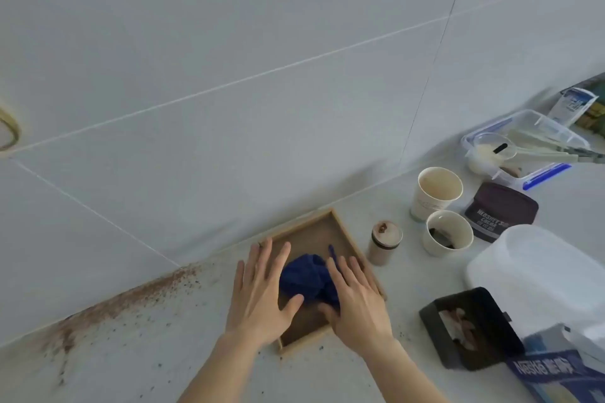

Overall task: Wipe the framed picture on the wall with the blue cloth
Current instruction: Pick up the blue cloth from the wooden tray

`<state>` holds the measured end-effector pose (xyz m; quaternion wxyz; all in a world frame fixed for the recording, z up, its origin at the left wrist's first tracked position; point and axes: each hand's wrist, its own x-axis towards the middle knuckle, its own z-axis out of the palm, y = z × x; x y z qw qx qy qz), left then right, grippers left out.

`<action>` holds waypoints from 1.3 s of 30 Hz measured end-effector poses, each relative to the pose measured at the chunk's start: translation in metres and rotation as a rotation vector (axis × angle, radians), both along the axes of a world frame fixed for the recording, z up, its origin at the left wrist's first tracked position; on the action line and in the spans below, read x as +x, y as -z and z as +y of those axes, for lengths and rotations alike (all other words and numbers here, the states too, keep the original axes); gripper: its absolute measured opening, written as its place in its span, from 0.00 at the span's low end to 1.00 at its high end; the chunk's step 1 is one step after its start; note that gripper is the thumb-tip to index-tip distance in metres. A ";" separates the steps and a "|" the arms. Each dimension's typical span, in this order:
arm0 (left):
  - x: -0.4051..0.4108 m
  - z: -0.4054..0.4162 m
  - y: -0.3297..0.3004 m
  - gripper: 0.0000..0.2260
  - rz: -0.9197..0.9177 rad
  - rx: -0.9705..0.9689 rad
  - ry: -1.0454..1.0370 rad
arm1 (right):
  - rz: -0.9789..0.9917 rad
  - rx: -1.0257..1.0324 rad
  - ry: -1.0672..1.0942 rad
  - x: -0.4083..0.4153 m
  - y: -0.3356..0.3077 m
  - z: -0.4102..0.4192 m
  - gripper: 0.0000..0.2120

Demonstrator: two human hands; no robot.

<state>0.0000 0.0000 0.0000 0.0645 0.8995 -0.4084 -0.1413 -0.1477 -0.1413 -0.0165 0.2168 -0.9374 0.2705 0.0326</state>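
A crumpled blue cloth (306,276) lies in a shallow wooden tray (314,227) on the counter near the tiled wall. My left hand (262,291) rests flat at the cloth's left side, fingers spread, thumb touching the cloth. My right hand (355,301) lies over the cloth's right side, fingers apart, thumb under its edge. Neither hand has closed around the cloth. A gold-rimmed curved object (8,132) shows at the far left edge of the wall; I cannot tell what it is. No framed picture is clearly in view.
Brown powder (114,304) is spilled along the wall joint at left. Right of the tray stand a small lidded jar (384,244), two paper cups (437,193) (448,234), a dark cocoa tin (501,211), a clear box with utensils (523,147), a black box (471,327) and a white container (540,271).
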 end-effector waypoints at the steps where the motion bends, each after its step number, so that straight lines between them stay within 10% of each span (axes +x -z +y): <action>1: -0.001 -0.002 0.003 0.44 0.026 0.019 0.014 | 0.008 0.008 0.005 0.000 0.004 -0.001 0.39; 15: -0.013 -0.022 0.019 0.20 -0.064 0.019 -0.071 | 0.048 -0.058 0.104 0.005 0.008 -0.001 0.09; 39: 0.053 0.074 -0.166 0.11 -0.362 -0.083 -0.089 | -0.286 -0.342 0.014 0.043 -0.157 0.021 0.16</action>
